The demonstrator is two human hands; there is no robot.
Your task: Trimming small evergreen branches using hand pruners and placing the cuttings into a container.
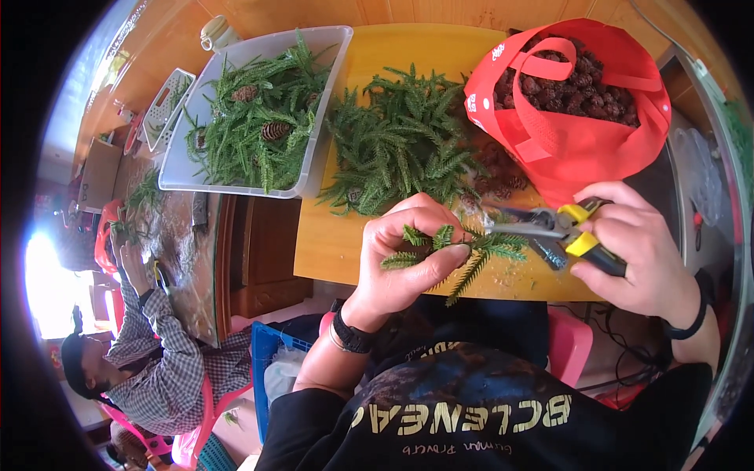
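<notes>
My left hand [402,263] pinches a green artificial pine sprig [479,263] between thumb and fingers, its needled tips sticking out on both sides. In my right hand [640,247] is a pair of pliers [585,241] with yellow and black handles. Their grey jaws point left, close to the right part of the sprig; I cannot tell whether they touch it. Just beyond my left hand, a loose heap of green pine sprigs [400,145] lies on the yellow table [334,243]. Some brown pine cones [499,169] sit between the heap and the red bag [565,149].
The red bag is full of small brown cones. A clear plastic bin [310,169] at the back left holds more sprigs with a few cones. Further left, a person in a checked shirt [169,377] works at another table [206,282]. A blue crate [265,369] stands by my left arm.
</notes>
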